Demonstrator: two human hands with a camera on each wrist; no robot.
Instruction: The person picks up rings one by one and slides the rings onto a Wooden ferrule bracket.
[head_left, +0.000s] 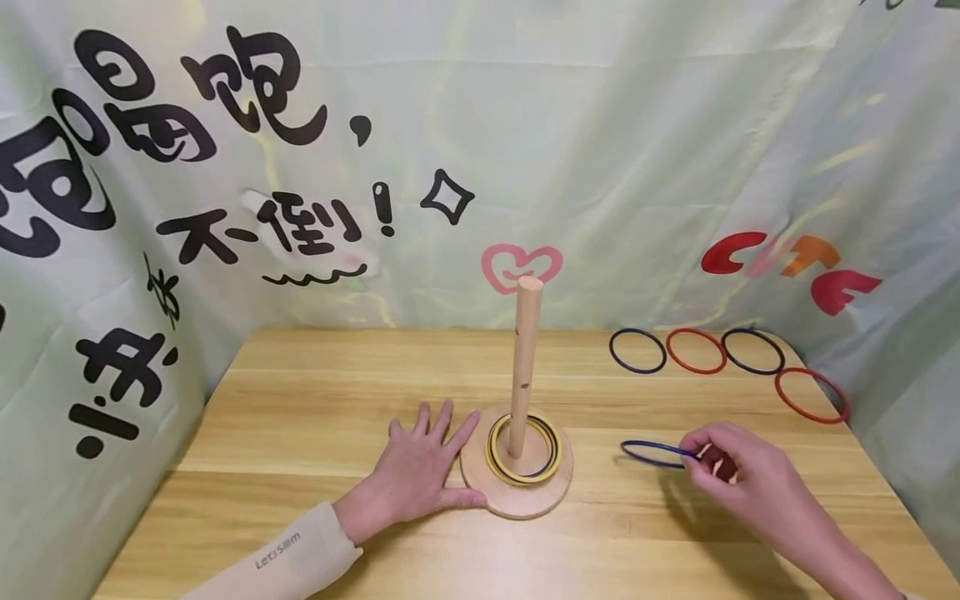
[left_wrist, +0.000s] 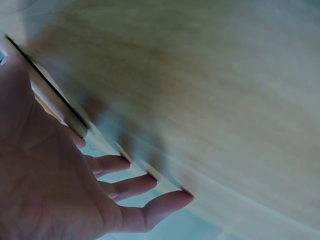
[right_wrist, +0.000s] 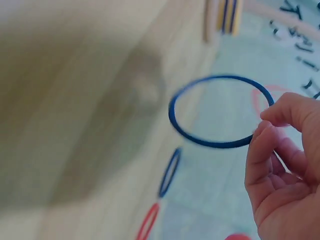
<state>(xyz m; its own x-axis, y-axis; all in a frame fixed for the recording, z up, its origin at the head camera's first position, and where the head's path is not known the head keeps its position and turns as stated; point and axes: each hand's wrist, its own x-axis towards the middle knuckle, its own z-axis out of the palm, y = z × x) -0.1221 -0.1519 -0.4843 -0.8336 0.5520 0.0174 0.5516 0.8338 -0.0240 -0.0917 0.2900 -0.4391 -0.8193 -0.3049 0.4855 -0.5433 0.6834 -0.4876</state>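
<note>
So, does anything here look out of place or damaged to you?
Nothing looks spilled or broken. One small oddity: the nearer red ring, at the right, seems to poke past the edge of the wooden tabletop toward the printed curtain. The wooden peg also has dark marks, perhaps just knots.

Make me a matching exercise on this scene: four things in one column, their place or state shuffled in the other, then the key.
Things
1. left hand
2. right hand
3. wooden post
4. two red rings

Place or state
A. upright, with stacked rings around its foot
B. lying on the table, toward its right side
C. fingers spread, at the edge of the round base
D. pinching a blue ring

Pairs: 1-C, 2-D, 3-A, 4-B
</note>
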